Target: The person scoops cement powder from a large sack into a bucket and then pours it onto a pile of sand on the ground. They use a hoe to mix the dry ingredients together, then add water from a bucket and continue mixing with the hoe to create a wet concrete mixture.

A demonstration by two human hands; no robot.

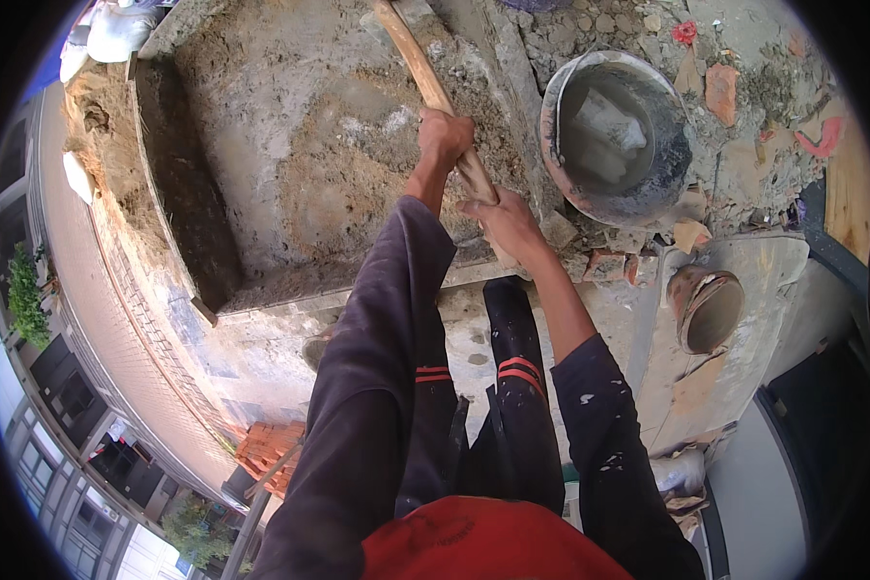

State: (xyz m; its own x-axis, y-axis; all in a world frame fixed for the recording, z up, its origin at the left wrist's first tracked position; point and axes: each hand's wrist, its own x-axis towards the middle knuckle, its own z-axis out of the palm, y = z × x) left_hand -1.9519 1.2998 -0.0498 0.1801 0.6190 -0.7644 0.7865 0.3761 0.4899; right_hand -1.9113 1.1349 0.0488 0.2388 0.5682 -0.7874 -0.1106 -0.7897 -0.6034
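Observation:
Both of my hands are closed around the long wooden handle (413, 58) of a tool. My left hand (446, 135) grips it about midway, while my right hand (506, 223) holds it lower, close to its near end. At the top edge of the view the handle meets a grey flat part (428, 20), perhaps a hoe blade, only partly visible. Beneath the handle lies a shallow mixing trough (185, 181) with low board-like sides. Wet grey mortar (246, 145) covers its floor, with brownish sandy material (333, 174) and white patches in the middle.
Right of the trough stands a dirty bucket (670, 167) with grey water and a pale object in it. Rubble and broken brick (721, 94) surround it. A smaller mortar-crusted bucket (718, 315) lies nearer me. Stacked red bricks (268, 453) and a paved street (109, 290) are left.

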